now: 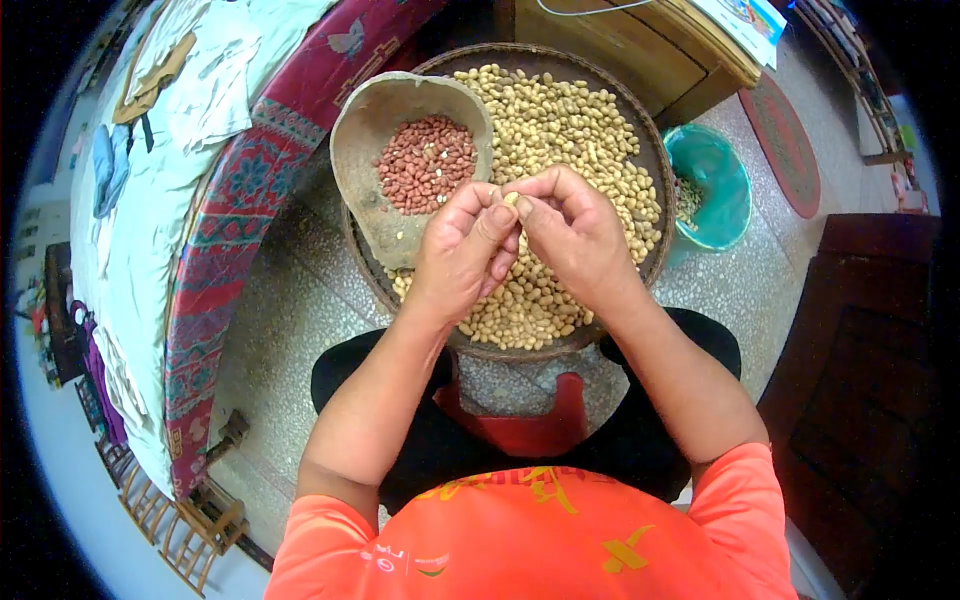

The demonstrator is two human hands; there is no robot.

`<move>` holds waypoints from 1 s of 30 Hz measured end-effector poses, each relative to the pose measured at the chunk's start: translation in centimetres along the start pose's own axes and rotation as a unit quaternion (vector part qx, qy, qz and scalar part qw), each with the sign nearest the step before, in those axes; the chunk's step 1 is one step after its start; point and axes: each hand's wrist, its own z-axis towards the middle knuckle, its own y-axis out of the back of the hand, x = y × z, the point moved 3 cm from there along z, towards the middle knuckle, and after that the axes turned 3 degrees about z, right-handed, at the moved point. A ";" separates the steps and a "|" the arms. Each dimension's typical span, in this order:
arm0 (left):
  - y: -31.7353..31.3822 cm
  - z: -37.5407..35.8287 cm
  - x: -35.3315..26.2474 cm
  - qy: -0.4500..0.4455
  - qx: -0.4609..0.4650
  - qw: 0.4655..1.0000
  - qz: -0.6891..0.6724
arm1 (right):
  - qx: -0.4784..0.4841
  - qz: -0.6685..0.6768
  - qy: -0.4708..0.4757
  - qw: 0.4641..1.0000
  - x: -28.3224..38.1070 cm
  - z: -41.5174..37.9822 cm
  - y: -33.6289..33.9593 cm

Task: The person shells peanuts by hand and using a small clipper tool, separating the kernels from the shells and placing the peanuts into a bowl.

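Observation:
Between the fingertips of both hands is a peanut (511, 199) in its shell. My left hand (466, 245) pinches it from the left with thumb and forefinger. From the other side, my right hand (570, 228) closes on it in the same way. Both hands are above a round woven tray (655, 165) heaped with unshelled peanuts (560, 120). On the tray's left part rests a grey-brown scoop-shaped container (360, 130), holding red shelled peanut kernels (428, 165). The palms face inward, and some fingers are curled out of sight.
A green bucket (725, 190) with shell pieces inside stands right of the tray. A wooden cabinet (640, 50) is behind it. Along the left runs a bed (150, 230) with clothes on it. Under me is a red stool (570, 410); a red oval mat (780, 145) lies at right.

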 end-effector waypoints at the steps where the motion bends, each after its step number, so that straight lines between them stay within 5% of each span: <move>1: 0.0 0.0 0.1 0.000 0.000 1.000 0.000 | -0.002 0.000 -0.040 0.999 0.1 0.0 0.0; 11: 0.0 0.6 1.1 -0.038 -0.070 0.997 -0.003 | -0.054 -0.051 -0.051 0.996 -0.1 1.0 -0.7; 20: 0.8 0.6 -0.2 -0.047 -0.061 0.995 -0.060 | 0.062 -0.019 -0.071 0.995 0.4 2.0 -0.6; 30: 0.0 0.6 1.4 -0.057 -0.109 0.991 -0.046 | -0.089 -0.099 -0.010 0.991 -2.1 1.7 -1.7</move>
